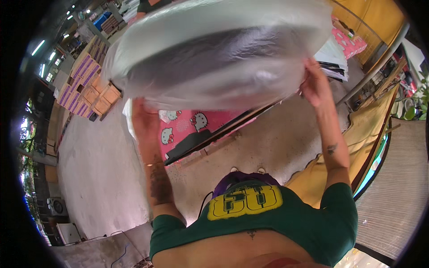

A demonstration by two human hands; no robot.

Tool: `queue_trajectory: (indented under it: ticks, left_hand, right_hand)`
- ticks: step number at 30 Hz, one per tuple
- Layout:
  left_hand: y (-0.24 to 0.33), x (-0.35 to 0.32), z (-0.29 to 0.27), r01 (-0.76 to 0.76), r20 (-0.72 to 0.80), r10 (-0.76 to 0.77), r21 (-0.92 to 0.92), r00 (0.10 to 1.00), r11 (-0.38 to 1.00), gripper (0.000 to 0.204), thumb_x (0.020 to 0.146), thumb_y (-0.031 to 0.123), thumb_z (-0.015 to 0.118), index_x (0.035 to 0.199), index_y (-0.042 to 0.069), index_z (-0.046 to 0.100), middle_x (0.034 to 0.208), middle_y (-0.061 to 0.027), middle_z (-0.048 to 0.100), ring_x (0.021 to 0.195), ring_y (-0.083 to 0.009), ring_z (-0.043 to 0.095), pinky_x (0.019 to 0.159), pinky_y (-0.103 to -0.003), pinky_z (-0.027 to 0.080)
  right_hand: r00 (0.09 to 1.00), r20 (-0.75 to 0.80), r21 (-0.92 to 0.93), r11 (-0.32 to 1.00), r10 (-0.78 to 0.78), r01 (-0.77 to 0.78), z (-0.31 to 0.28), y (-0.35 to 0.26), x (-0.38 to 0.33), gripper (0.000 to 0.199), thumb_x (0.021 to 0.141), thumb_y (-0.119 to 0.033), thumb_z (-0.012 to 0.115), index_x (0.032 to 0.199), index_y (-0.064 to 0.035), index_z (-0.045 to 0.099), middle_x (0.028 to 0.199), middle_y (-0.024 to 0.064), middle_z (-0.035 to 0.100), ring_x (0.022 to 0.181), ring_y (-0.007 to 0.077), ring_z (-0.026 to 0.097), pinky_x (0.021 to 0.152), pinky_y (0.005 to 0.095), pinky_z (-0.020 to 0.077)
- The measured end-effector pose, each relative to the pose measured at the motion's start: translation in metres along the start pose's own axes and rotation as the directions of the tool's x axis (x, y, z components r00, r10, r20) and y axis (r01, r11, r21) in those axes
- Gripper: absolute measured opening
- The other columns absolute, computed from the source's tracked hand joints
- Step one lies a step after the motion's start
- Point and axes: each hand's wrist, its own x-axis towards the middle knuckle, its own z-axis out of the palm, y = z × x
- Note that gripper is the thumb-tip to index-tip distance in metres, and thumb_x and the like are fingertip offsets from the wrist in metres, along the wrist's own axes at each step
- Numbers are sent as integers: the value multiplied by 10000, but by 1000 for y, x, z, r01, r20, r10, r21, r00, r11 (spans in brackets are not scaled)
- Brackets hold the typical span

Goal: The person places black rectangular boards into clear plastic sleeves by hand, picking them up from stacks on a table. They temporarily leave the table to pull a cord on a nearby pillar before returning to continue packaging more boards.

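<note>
A large sheet or bag of translucent plastic [214, 27] billows in front of me at chest height, blurred by motion. A dark area shows in its middle; whether that is something inside or behind it I cannot tell. My left hand [145, 117] is at its near left edge, with the fingers partly covered by the plastic. At the right edge, my right hand [316, 85] is closed on the plastic, thumb and fingers pinched. Below the plastic is a table with a pink cartoon-print cover [181, 123]. A long dark strip or panel [192, 144] lies along its near edge.
Stacked cartons [85, 82] stand on the concrete floor at the left. White and black flat sheets [333, 62] and a pink printed bundle [351, 42] are at the right, near a metal pole [373, 67]. Yellow tarp [366, 109] hangs there. Part of another person [149, 5] shows beyond the plastic.
</note>
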Motion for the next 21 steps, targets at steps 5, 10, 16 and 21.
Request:
queue_trajectory:
  ticks: [5, 10, 16, 21]
  left_hand:
    - [-45, 20, 12, -155, -40, 169, 235, 985, 960, 246, 890, -5, 519, 1135, -30, 528, 1064, -103, 607, 960, -170, 599, 841, -283, 501]
    - [-20, 44, 43, -206, 16, 210, 282, 977, 937, 140, 896, 19, 539, 1028, -19, 570, 917, -61, 630, 808, -121, 607, 740, -241, 506]
    - [-54, 53, -19, 44, -43, -36, 193, 998, 980, 302, 910, 64, 542, 1201, 1, 491, 1024, -52, 608, 902, -145, 597, 745, -242, 482]
    - [-100, 22, -105, 291, -177, -282, 21, 943, 957, 251, 908, 122, 551, 1141, 29, 544, 1054, -49, 620, 931, -164, 599, 774, -307, 485]
  right_hand:
    - [997, -75, 76, 997, -24, 30, -7, 42, 17, 228, 929, -162, 522, 1119, -36, 531, 1104, 42, 611, 987, 154, 596, 893, 318, 473]
    - [990, -140, -4, 999, -33, 33, 12, 9, 38, 264, 955, -171, 471, 1148, 2, 524, 1111, 94, 619, 985, 194, 616, 872, 343, 505]
    - [976, -198, 91, 993, 90, -74, -21, 49, 41, 291, 958, -215, 490, 1206, -67, 522, 1150, 64, 605, 1003, 179, 609, 874, 351, 514]
    - [946, -221, 251, 952, 235, -177, -73, 110, 13, 287, 957, -251, 493, 1207, -122, 548, 1144, 24, 611, 996, 149, 597, 838, 324, 501]
